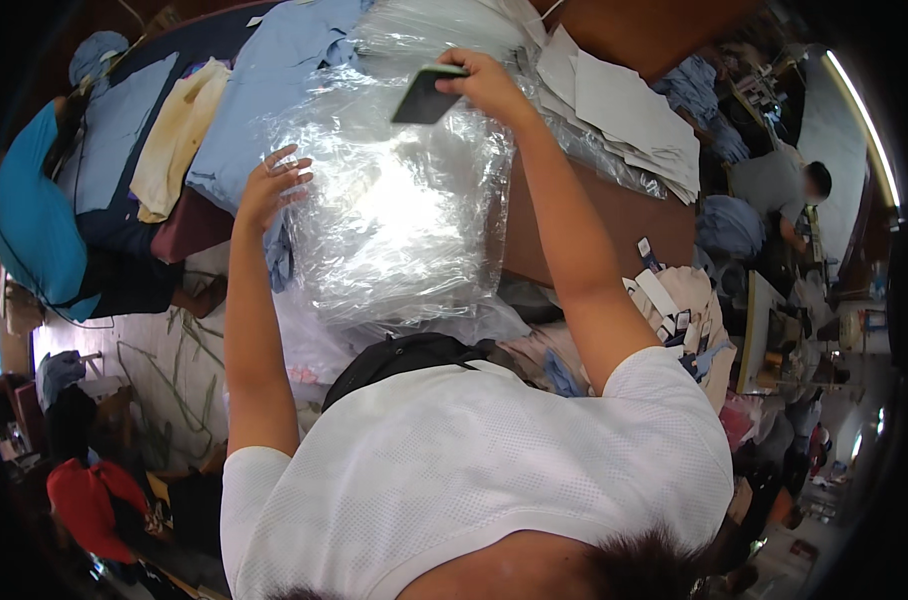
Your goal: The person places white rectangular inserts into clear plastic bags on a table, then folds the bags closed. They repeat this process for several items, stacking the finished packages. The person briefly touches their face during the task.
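A tall, glossy pile of clear plastic bags point(399, 240) lies in front of me on the table. My right hand point(482, 82) is closed on one end of a dark, flat smartphone point(426, 97) with a pale green edge, held above the far part of the pile. At the pile's left side is my left hand point(271, 188), its fingers apart and nothing in them. Whether its fingertips touch the plastic I cannot tell. Light blue folded shirts point(274, 85) lie just beyond that hand.
White card sheets point(629, 100) are stacked at the far right on the brown tabletop point(564, 215). Beige garments with tags point(709, 310) lie by my right elbow. A yellow cloth point(181, 135) is at the left, near a person in turquoise point(34, 210). Another person point(774, 185) works at the right.
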Demonstrator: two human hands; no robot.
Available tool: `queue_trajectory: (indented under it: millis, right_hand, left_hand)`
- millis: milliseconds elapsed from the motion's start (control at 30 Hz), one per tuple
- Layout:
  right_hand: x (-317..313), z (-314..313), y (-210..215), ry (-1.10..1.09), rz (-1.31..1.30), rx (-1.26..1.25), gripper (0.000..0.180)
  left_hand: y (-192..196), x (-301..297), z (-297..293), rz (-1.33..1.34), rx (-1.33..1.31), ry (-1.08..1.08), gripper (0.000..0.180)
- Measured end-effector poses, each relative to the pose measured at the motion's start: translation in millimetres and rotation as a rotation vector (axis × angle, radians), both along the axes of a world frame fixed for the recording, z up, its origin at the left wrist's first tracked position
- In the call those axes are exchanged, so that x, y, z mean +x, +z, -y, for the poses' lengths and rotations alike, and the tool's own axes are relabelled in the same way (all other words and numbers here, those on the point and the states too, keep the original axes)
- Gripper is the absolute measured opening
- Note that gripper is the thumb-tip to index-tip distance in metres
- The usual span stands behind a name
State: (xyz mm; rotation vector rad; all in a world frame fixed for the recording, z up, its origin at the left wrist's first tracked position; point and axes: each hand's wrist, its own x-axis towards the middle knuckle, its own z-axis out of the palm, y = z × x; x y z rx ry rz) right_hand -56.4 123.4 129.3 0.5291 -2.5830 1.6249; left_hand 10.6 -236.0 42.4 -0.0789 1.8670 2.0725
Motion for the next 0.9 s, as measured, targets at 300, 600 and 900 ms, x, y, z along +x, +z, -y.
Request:
queue_trajectory:
  millis: [300, 600, 900]
  right_hand:
    - [1.1, -9.7, -7.6, 0.023, 0.304, -0.449, 0.029]
    - [3.2, 42.8, -121.3, -0.15, -0.009, 0.035, 0.033]
    - [-14.0, -172.3, -125.9, -0.834, -0.293, 0.692, 0.018]
  left_hand:
    - [-13.1, -43.8, -47.5, 0.006, -0.021, 0.05, 0.059]
    - [-28.5, -64.2, -74.6, -0.048, -0.188, 0.246, 0.068]
    - [-7.8, -33.9, -127.2, -0.66, -0.58, 0.505, 0.051]
